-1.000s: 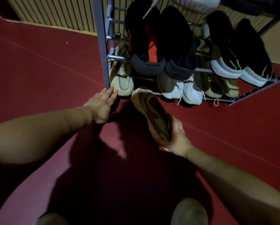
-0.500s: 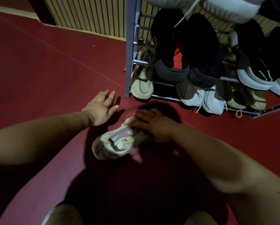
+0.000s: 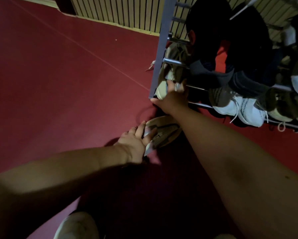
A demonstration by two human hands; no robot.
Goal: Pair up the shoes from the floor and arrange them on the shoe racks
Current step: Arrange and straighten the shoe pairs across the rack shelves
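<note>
Most of the work looked done. The dark red carpeted floor [image 3: 58, 75] off at nine and ten o'clock lay bare of shoes, and only one was in sight down there. The left hand [image 3: 136, 140] had its grip closed on that beige knit sneaker with a pale sole [image 3: 163, 133], which lay on its side on the floor at about twelve o'clock, just in front of the rack. It looked soft and light, with a ribbed weave and a thick, rounded rim.

The right hand [image 3: 174, 99] reached over it, grip wrapped round the toe of a similar beige sneaker [image 3: 162, 88] at the left end of the lowest tier. I judged these two a pair, waiting to be set side by side.

The grey metal shoe rack [image 3: 159, 54] stood at one o'clock, its tiers crowded. Black slip-on shoes [image 3: 212, 73] sat above, and white knit sneakers [image 3: 245, 109] sat at two o'clock.
</note>
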